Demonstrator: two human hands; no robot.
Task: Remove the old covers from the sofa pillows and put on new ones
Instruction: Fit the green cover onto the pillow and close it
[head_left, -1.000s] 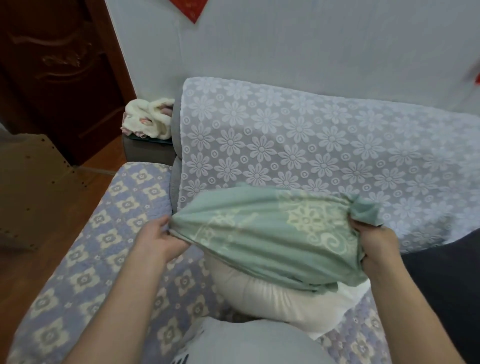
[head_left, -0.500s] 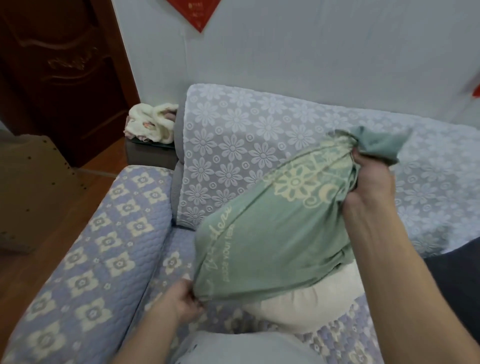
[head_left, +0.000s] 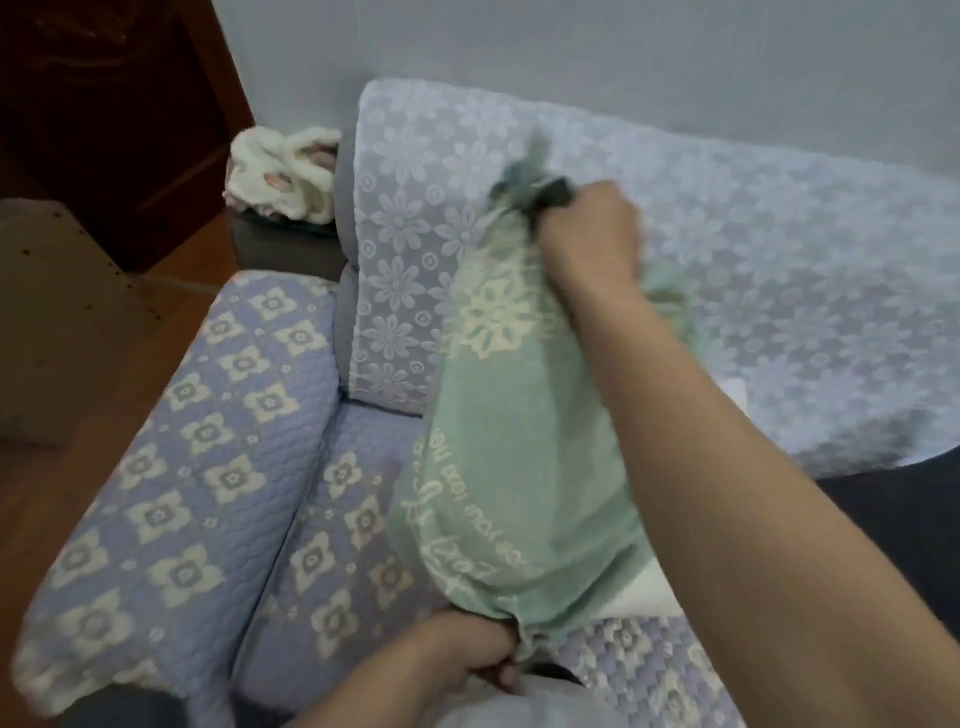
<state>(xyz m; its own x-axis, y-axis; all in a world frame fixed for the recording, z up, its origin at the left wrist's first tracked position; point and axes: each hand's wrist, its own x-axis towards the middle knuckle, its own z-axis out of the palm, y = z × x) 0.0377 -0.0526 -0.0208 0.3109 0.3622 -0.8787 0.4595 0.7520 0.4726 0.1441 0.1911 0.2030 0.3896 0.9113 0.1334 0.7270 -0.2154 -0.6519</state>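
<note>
The sofa (head_left: 291, 467) carried the work, its seat under the pillow (head_left: 641, 592), whose white filling showed only at the lower right edge. The green cover (head_left: 519, 441) wrapped nearly all of it, so this pillow looked close to finished either way; whether the cover was going on or coming off could not be told, and no other pillows were visible. Its long axis ran up and slightly rightward, from the lap towards the backrest. The right hand (head_left: 587, 234) gripped the bunched top end; the left hand (head_left: 467, 660) pinched the bottom end.
</note>
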